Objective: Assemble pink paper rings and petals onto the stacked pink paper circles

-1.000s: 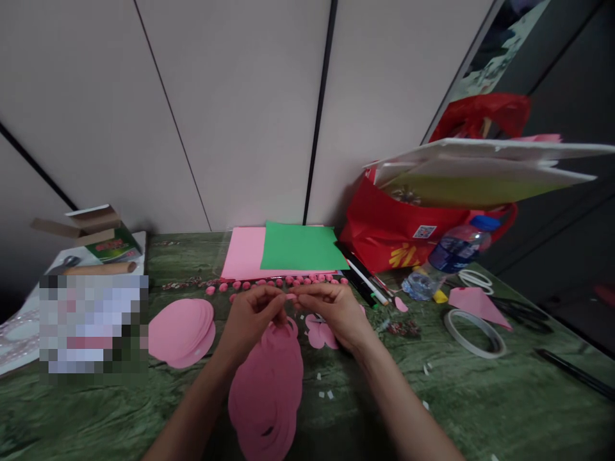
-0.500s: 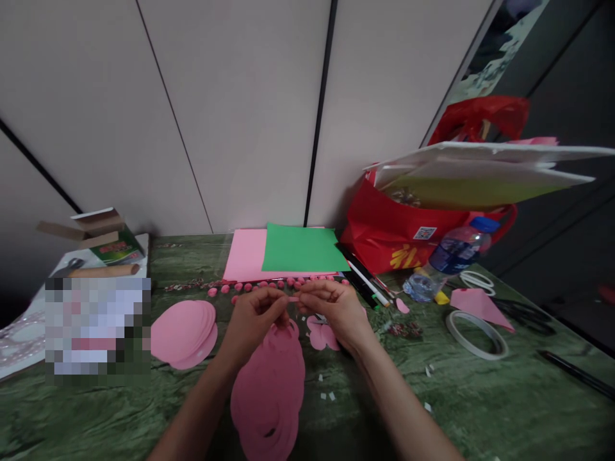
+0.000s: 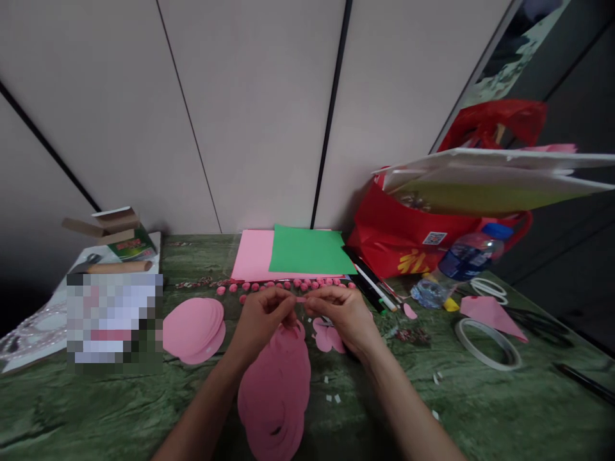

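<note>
Both hands meet above the middle of the table, fingertips pinched on a small pink paper strip (image 3: 301,299). My left hand (image 3: 265,315) grips its left end, and my right hand (image 3: 340,312) its right end. Below them lies a pile of pink spiral-cut paper (image 3: 275,390). Beside my right hand rests a pink petal-shaped cutout (image 3: 327,335), partly covered by it. A stack of pink paper circles (image 3: 193,328) sits left of my left hand. Behind the hands runs a row of small rolled pink paper roses (image 3: 271,285).
Pink and green paper sheets (image 3: 312,251) lie at the back. To the right stand a red bag (image 3: 384,224) and a water bottle (image 3: 449,266), with a tape roll (image 3: 487,344), pens (image 3: 375,288) and scissors (image 3: 542,326). An opened box (image 3: 125,238) is at the left.
The whole view has shifted slightly, so things appear a little further right. Both hands keep their pinch on the pink strip, with hardly any movement of the fingers.
</note>
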A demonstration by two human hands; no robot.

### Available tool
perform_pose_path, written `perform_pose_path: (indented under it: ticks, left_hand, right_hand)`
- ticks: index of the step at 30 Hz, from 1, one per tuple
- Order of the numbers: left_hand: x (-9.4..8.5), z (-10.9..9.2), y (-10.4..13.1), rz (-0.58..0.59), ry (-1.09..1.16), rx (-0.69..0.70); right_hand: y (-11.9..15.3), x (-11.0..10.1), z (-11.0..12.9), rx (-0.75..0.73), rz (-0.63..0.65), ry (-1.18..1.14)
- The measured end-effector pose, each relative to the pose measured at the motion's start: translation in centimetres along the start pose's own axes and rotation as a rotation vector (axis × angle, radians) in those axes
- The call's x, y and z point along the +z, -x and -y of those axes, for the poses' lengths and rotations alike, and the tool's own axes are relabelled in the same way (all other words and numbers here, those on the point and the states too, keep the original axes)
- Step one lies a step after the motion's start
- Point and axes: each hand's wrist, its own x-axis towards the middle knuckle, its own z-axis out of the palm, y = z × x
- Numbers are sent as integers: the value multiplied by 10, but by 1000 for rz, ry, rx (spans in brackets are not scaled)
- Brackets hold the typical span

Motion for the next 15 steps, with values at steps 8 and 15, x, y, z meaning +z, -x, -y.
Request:
perform_pose_path:
  ticks: [8, 15]
  left_hand:
    - [-1, -2, 0, -4, 12, 2]
    - [0, -1, 1, 16, 4, -4]
  right_hand:
    - [-1, -1, -1, 9, 51, -38]
    - [1, -1, 2, 44, 39, -69]
